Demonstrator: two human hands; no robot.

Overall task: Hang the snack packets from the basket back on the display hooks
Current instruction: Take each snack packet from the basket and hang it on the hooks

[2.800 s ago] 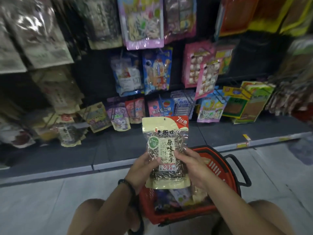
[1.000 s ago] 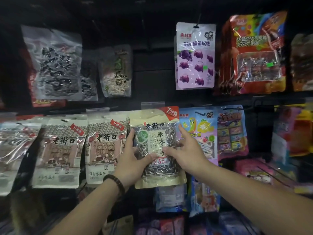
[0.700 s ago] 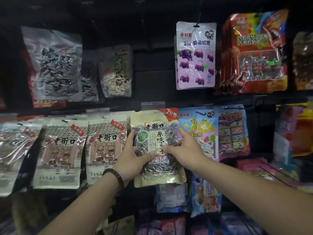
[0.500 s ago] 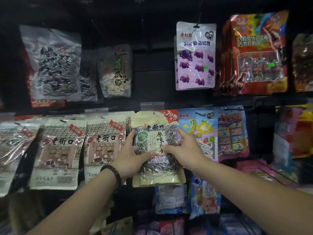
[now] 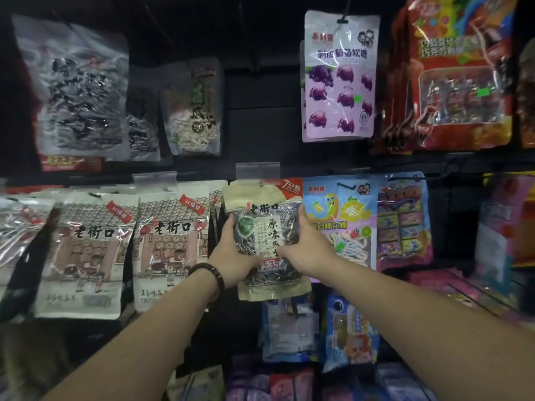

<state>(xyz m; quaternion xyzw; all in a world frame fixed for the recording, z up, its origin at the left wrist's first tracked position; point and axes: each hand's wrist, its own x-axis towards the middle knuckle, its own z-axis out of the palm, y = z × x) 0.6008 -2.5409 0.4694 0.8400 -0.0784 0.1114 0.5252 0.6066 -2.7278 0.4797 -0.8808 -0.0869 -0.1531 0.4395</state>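
Two-handed grip: the left hand point(image 5: 235, 257) and right hand point(image 5: 307, 246) clasp the seed packet point(image 5: 267, 208) by its sides, thumbs across its front. They hold it against the rack point(image 5: 254, 125), between the beige packets point(image 5: 170, 247) on the left and the marshmallow packet point(image 5: 346, 227) on the right. I cannot see the hook behind its top. If it isn't threaded, letting go would likely drop the packet.

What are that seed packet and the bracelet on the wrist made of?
The seed packet looks like glossy plastic film: clear window showing seeds, crinkles, glare. The bracelet is dark round beads, perhaps wood; too dim to tell.
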